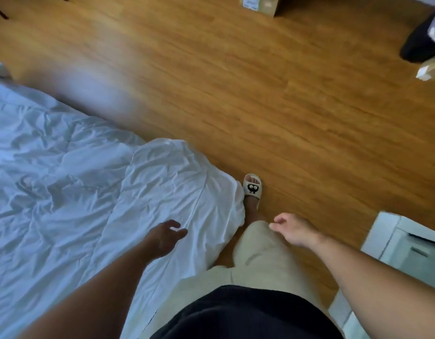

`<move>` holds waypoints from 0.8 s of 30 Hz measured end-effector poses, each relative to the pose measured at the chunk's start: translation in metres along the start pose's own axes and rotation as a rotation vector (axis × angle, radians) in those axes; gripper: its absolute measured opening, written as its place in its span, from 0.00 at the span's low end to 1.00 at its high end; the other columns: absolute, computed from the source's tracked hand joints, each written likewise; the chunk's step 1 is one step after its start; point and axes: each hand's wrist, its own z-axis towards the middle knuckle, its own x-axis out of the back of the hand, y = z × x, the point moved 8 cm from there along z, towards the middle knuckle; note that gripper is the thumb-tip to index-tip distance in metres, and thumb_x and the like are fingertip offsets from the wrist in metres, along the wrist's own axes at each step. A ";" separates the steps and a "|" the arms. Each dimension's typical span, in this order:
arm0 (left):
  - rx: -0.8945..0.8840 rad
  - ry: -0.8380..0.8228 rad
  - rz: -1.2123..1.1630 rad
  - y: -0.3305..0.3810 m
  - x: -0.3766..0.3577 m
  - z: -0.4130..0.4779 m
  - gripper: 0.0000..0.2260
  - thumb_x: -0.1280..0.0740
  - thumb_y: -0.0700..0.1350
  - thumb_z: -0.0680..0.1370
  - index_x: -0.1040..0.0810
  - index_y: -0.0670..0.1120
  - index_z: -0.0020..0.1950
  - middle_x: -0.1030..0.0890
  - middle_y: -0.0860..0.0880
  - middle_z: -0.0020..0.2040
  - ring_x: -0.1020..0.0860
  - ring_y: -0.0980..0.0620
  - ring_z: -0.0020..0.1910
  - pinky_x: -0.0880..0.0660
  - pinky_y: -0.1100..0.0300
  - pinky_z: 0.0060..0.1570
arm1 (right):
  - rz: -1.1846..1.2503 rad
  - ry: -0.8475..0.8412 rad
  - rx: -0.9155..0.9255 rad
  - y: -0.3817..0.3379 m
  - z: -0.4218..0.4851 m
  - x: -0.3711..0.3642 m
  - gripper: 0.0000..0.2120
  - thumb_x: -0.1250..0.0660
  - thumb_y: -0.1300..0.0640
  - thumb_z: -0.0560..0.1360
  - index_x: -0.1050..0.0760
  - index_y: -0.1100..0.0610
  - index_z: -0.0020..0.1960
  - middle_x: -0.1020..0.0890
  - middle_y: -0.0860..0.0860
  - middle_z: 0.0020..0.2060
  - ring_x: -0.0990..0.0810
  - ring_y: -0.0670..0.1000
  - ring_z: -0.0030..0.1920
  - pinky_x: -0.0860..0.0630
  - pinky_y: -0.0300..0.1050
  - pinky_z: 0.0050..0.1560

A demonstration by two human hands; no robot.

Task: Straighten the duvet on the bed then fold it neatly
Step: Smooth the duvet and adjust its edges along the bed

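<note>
Both hands empty, left hand (166,234) over duvet (89,182) corner

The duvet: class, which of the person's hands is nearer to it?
Left. The left hand is over the duvet near its hanging corner; the right hand is off to the side, above the leg, clear of it.
</note>
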 end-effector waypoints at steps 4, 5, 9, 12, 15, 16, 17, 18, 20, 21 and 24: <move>-0.041 0.028 0.108 0.087 0.017 0.059 0.20 0.35 0.59 0.79 0.25 0.51 0.67 0.19 0.50 0.61 0.21 0.49 0.59 0.28 0.57 0.58 | 0.001 -0.061 0.016 -0.035 0.076 0.038 0.23 0.32 0.44 0.78 0.24 0.55 0.68 0.20 0.53 0.64 0.22 0.52 0.59 0.32 0.40 0.52; -0.044 0.050 0.143 0.101 0.021 0.079 0.20 0.35 0.59 0.79 0.25 0.51 0.67 0.19 0.50 0.62 0.21 0.49 0.60 0.27 0.57 0.59 | 0.015 -0.078 0.015 -0.040 0.097 0.040 0.23 0.32 0.44 0.78 0.25 0.55 0.68 0.21 0.53 0.64 0.23 0.51 0.57 0.32 0.41 0.53; -0.095 0.166 0.445 0.133 0.030 0.171 0.23 0.38 0.60 0.79 0.29 0.52 0.71 0.26 0.48 0.69 0.28 0.47 0.67 0.30 0.52 0.66 | 0.090 -0.162 -0.024 -0.052 0.193 0.023 0.21 0.32 0.46 0.79 0.22 0.63 0.61 0.18 0.59 0.55 0.20 0.58 0.55 0.25 0.50 0.55; -0.149 0.200 0.776 0.137 0.022 0.233 0.27 0.45 0.65 0.79 0.36 0.55 0.76 0.36 0.49 0.77 0.40 0.47 0.77 0.43 0.48 0.75 | 0.106 -0.245 -0.055 -0.056 0.261 -0.005 0.18 0.34 0.49 0.79 0.23 0.64 0.44 0.23 0.57 0.35 0.24 0.55 0.36 0.28 0.48 0.38; -0.137 0.175 0.841 0.115 0.002 0.277 0.27 0.50 0.67 0.78 0.33 0.57 0.74 0.34 0.51 0.76 0.39 0.49 0.76 0.47 0.45 0.76 | 0.114 -0.267 -0.089 -0.049 0.323 -0.036 0.17 0.35 0.44 0.79 0.21 0.58 0.52 0.19 0.54 0.45 0.20 0.54 0.46 0.19 0.52 0.51; -0.142 0.185 0.842 0.110 -0.003 0.284 0.27 0.50 0.67 0.77 0.30 0.57 0.71 0.30 0.52 0.73 0.35 0.49 0.73 0.43 0.44 0.74 | 0.155 -0.278 -0.124 -0.045 0.340 -0.047 0.19 0.35 0.43 0.79 0.23 0.59 0.58 0.20 0.53 0.49 0.21 0.55 0.50 0.20 0.54 0.56; -0.156 0.211 0.833 0.109 -0.006 0.289 0.27 0.49 0.67 0.76 0.26 0.56 0.67 0.25 0.52 0.68 0.30 0.49 0.69 0.38 0.45 0.71 | 0.210 -0.292 -0.168 -0.039 0.354 -0.058 0.22 0.35 0.43 0.79 0.25 0.59 0.63 0.22 0.53 0.53 0.22 0.55 0.53 0.21 0.54 0.58; -0.183 0.249 0.812 0.111 -0.007 0.291 0.25 0.47 0.66 0.76 0.23 0.55 0.63 0.21 0.53 0.63 0.25 0.48 0.65 0.33 0.46 0.67 | 0.264 -0.303 -0.216 -0.034 0.367 -0.067 0.26 0.36 0.42 0.79 0.28 0.59 0.69 0.23 0.53 0.57 0.23 0.57 0.57 0.23 0.53 0.59; -0.244 0.315 0.763 0.116 -0.008 0.292 0.21 0.41 0.63 0.75 0.20 0.52 0.57 0.17 0.52 0.56 0.21 0.46 0.57 0.29 0.48 0.60 | 0.382 -0.328 -0.315 -0.025 0.386 -0.085 0.34 0.36 0.38 0.78 0.34 0.59 0.75 0.26 0.55 0.69 0.26 0.58 0.67 0.28 0.51 0.63; -0.268 0.342 0.748 0.119 -0.007 0.291 0.19 0.39 0.61 0.74 0.19 0.52 0.56 0.17 0.51 0.54 0.20 0.45 0.56 0.28 0.48 0.58 | 0.462 -0.345 -0.363 -0.022 0.394 -0.095 0.37 0.35 0.37 0.77 0.36 0.59 0.77 0.28 0.55 0.72 0.28 0.58 0.70 0.31 0.51 0.65; -0.310 0.377 0.711 0.119 -0.006 0.292 0.15 0.37 0.58 0.75 0.18 0.51 0.53 0.16 0.51 0.51 0.19 0.44 0.53 0.28 0.49 0.55 | 0.762 -0.354 -0.479 -0.021 0.408 -0.119 0.38 0.26 0.41 0.72 0.33 0.58 0.75 0.24 0.56 0.68 0.25 0.59 0.67 0.30 0.51 0.64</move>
